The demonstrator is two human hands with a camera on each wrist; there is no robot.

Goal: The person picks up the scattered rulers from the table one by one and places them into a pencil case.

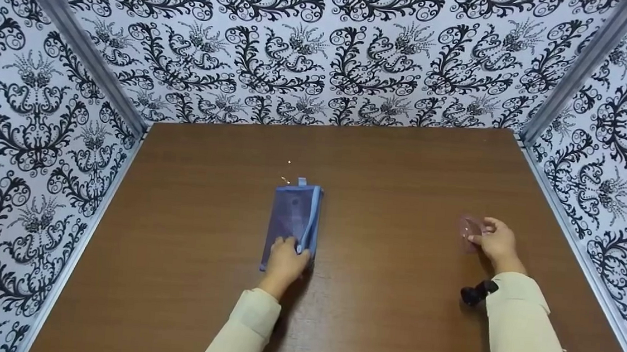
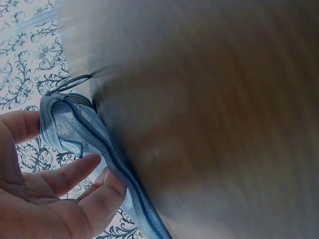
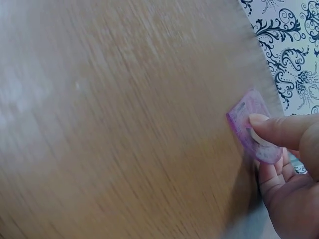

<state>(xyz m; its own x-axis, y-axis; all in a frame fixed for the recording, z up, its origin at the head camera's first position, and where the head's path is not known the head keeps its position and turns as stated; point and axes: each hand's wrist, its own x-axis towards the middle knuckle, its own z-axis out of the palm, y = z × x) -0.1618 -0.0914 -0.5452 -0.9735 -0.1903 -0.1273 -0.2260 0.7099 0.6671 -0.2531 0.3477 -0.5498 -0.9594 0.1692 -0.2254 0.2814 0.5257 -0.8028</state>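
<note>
A blue mesh zip pouch (image 1: pixel 291 210) lies on the wooden table, left of the middle, with its zip along the right side. Its lower right part is in the grip of my left hand (image 1: pixel 284 260), fingers bent over the mesh. Seen from the left wrist, the pouch (image 2: pixel 112 149) bulges up between the digits of the left hand (image 2: pixel 65 199), and a dark cord loop sticks out of it. Farther right, my right hand (image 1: pixel 499 246) pinches a thin, see-through pink protractor (image 1: pixel 470 233) between thumb and fingers. The right wrist view shows the protractor (image 3: pixel 244 114) tilted at the table.
The brown table (image 1: pixel 390 193) is bounded by patterned walls (image 1: pixel 323 48) at the back and both sides, with metal posts at the corners. A black camera mount (image 1: pixel 475 294) sits on the right wrist. Small bright spots show beyond the pouch.
</note>
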